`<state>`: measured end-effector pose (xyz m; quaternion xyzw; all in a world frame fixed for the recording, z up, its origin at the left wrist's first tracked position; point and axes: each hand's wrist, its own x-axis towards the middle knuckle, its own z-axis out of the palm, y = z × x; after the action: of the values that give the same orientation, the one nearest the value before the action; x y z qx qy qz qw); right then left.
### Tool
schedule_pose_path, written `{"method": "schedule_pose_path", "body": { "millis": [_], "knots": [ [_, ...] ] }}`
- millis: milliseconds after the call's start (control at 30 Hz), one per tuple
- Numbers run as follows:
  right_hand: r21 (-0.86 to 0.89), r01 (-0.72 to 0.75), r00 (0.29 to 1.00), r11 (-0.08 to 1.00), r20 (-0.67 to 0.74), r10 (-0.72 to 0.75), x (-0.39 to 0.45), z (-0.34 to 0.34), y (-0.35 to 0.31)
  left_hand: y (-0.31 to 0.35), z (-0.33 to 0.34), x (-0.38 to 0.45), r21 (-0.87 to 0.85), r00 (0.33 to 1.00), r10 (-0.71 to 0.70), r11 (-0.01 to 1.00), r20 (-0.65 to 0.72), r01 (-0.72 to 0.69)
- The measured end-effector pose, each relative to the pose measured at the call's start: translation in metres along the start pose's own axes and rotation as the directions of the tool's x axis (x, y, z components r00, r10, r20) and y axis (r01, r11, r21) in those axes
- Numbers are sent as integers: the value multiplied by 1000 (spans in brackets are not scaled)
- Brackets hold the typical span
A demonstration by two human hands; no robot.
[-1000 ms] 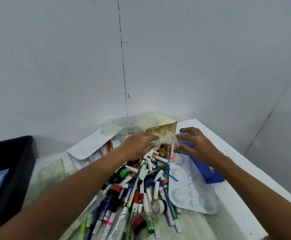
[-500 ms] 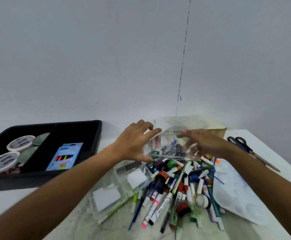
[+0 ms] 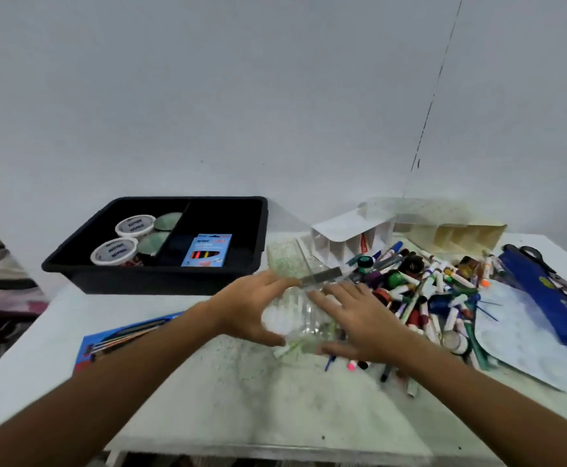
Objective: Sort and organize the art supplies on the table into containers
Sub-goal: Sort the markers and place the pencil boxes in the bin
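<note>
Your two hands hold a clear plastic box between them, low over the white table, just left of the big heap of markers. Your left hand curls round the box's left side, thumb underneath and fingers over the top edge. Your right hand lies against its right side with the fingers spread and nearly straight; the blur keeps me from telling whether they wrap the box or only press on it. The box itself is see-through and smeared by motion, so what it holds cannot be made out.

The markers lie in a loose pile that runs from your right hand toward the back of the table, partly over a white paint palette at the right. A blue pouch lies across the palette's far side, with scissors beside it.

Behind the pile stands a white cardboard divider box, next to a cream one.

To the left sits a black tray with two compartments: round lidded tubs in the left one, a blue crayon pack in the right. A flat blue pack of pencils lies near your left forearm.
</note>
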<state>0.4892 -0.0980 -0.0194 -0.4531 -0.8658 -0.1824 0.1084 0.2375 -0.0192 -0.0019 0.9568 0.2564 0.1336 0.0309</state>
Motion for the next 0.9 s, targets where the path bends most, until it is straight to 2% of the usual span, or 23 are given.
{"method": "schedule_pose_path", "body": {
  "millis": [167,300,433,633,767,900],
  "knots": [
    [89,57,998,994,36,-61,-15,31,-54,11,22,-69,-35,992,-55,998,114,59],
    [134,102,992,986,64,-111,-21,41,-88,13,38,-108,-29,994,-45,998,103,48],
    [164,73,982,984,161,-99,-24,46,-106,13,52,-129,-70,991,-70,994,111,78],
    [239,-45,980,970,197,-3,-16,43,-105,5,55,-128,-44,987,-126,990,99,131],
    [229,-75,986,970,160,38,-15,42,-105,1,54,-126,5,989,-120,993,87,120],
    [303,-166,985,939,98,142,-18,36,-98,2,49,-115,-6,988,-137,990,67,138]
  ]
}}
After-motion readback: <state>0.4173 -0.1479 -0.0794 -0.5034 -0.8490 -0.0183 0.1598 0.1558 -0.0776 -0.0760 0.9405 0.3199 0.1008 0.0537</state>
